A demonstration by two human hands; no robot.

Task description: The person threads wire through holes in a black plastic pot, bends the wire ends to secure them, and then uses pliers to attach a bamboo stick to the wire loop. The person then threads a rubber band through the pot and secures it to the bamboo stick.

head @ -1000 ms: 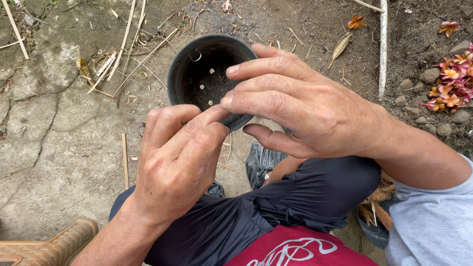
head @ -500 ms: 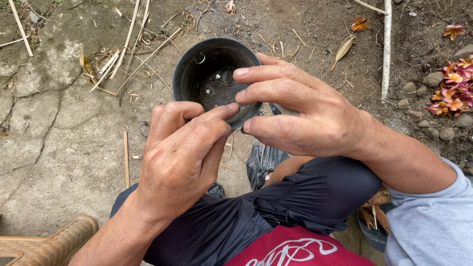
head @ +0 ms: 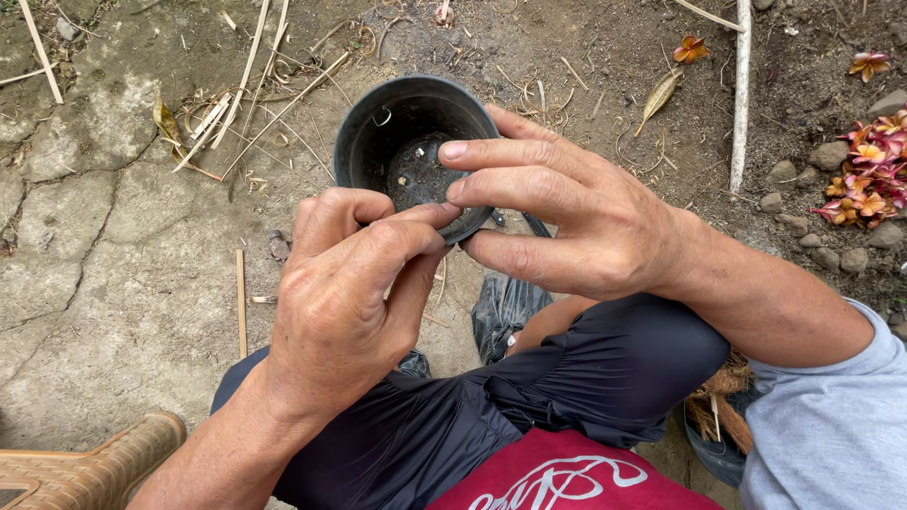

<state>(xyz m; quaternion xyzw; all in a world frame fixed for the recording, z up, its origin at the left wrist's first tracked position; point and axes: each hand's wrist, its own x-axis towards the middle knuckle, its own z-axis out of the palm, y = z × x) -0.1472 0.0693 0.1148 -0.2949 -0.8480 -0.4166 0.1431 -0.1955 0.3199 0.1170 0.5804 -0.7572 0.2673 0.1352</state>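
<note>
Two hands held a small black plastic pot (head: pixel 402 142) above cracked ground (head: pixel 85 255); the left hand (head: pixel 345 302) and right hand (head: pixel 576 222) had fingers closed on its near rim; it looked light, thin-walled, flexible, best gripped at the rim.

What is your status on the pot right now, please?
Left hand and right hand both gripping black pot at its near rim. Pot tilted, holes in base visible. Nothing blocking; twigs on ground.
</note>
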